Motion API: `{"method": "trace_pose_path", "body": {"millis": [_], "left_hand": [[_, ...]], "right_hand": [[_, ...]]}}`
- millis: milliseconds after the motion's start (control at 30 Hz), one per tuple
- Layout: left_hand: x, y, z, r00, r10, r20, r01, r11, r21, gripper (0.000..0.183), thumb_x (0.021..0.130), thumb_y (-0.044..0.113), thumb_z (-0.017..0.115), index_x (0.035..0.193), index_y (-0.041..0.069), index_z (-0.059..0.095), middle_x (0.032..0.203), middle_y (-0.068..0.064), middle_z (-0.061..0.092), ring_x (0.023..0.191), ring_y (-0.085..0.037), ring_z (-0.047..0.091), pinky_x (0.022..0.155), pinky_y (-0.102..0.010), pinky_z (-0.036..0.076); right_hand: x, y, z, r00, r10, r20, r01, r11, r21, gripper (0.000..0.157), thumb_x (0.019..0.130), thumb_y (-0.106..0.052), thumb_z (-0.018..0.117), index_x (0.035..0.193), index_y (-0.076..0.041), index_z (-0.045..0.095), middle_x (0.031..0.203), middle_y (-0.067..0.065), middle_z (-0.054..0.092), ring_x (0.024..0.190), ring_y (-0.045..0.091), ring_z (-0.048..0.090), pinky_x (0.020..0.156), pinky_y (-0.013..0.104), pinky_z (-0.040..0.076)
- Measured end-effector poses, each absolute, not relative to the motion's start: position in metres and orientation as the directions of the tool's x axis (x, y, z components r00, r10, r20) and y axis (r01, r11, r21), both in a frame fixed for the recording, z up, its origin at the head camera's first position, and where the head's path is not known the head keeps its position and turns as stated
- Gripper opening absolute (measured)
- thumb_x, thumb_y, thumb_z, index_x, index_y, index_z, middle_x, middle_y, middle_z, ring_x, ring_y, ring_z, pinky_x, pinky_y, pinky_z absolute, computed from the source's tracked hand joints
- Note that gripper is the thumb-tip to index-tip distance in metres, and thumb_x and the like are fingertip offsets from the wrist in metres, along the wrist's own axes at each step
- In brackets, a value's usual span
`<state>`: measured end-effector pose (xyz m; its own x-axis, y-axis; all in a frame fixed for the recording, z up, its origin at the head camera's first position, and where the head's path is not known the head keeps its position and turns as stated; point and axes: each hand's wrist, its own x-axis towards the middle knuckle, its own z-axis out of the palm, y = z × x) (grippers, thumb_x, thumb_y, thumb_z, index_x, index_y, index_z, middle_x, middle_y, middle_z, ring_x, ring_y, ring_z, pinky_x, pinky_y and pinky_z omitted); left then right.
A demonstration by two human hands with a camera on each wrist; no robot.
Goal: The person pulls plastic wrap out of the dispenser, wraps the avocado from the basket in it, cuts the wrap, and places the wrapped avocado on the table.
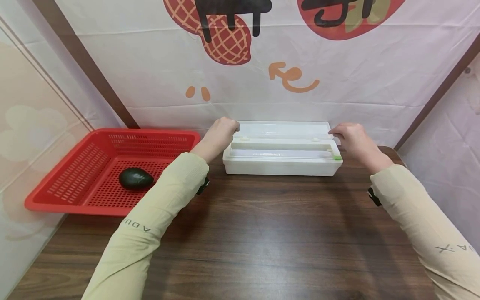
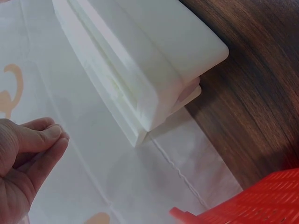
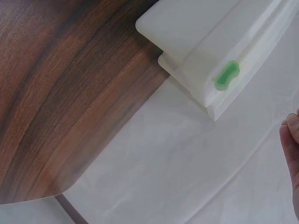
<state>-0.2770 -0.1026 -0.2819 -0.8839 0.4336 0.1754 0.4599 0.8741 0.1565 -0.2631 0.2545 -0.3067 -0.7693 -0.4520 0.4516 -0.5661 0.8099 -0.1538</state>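
A white plastic wrap dispenser (image 1: 281,166) stands at the back of the table with its lid (image 1: 285,125) raised. Inside it lies a pale roll of plastic wrap (image 1: 270,153), and a green slider (image 1: 337,158) sits at the right end of its front edge. My left hand (image 1: 221,131) is beside the dispenser's left end, thumb and fingertips pinching the clear, barely visible wrap. At the opposite end, my right hand (image 1: 350,135) pinches likewise. Both wrist views show the fingertips apart from the dispenser's body.
To the left stands a red plastic basket (image 1: 112,210) with a dark avocado (image 1: 136,178) in it. The brown wooden table (image 1: 270,233) stretches in front of the dispenser. Behind it hangs a white printed cloth (image 1: 337,75).
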Motion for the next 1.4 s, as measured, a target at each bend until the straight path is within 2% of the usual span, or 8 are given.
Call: {"method": "trace_pose_path", "body": {"millis": [200,567,867,1400], "left_hand": [[-0.276,-0.103,-0.28,-0.88,0.438,0.184,0.466,0.872,0.151,0.033,0.083,-0.014,0.044,0.105,-0.002,0.066,0.105,-0.016,0.065,0.1,-0.029,0.058,0.089,-0.036,0.046],[-0.277,-0.104,-0.278,-0.876,0.442,0.193,0.472,0.867,0.158,0.036,0.082,-0.016,0.043,0.105,-0.002,0.066,0.105,-0.016,0.065,0.101,-0.03,0.058,0.089,-0.037,0.046],[-0.277,-0.103,-0.275,-0.871,0.444,0.212,0.477,0.867,0.144,0.033,0.082,-0.015,0.044,0.102,-0.003,0.067,0.102,-0.016,0.066,0.099,-0.03,0.059,0.087,-0.037,0.047],[-0.278,-0.103,-0.271,-0.872,0.438,0.218,0.473,0.869,0.147,0.031,0.083,-0.014,0.045,0.102,-0.003,0.067,0.101,-0.017,0.066,0.097,-0.03,0.059,0.088,-0.038,0.046]], "right_hand": [[-0.264,0.255,-0.306,-0.75,-0.46,0.476,-0.582,0.801,-0.143,0.016,0.08,0.016,0.053,0.087,0.009,0.066,0.085,0.024,0.065,0.08,0.037,0.061,0.071,0.047,0.048],[-0.263,0.254,-0.303,-0.755,-0.453,0.474,-0.574,0.805,-0.146,0.016,0.08,0.015,0.053,0.088,0.009,0.066,0.086,0.023,0.065,0.081,0.037,0.061,0.072,0.048,0.048],[-0.263,0.255,-0.302,-0.718,-0.457,0.525,-0.604,0.784,-0.143,0.017,0.079,0.016,0.053,0.086,0.008,0.066,0.084,0.023,0.065,0.08,0.037,0.061,0.073,0.047,0.048],[-0.262,0.256,-0.297,-0.721,-0.455,0.523,-0.601,0.786,-0.145,0.018,0.079,0.016,0.054,0.087,0.007,0.067,0.084,0.021,0.065,0.081,0.035,0.061,0.073,0.046,0.048]]}}
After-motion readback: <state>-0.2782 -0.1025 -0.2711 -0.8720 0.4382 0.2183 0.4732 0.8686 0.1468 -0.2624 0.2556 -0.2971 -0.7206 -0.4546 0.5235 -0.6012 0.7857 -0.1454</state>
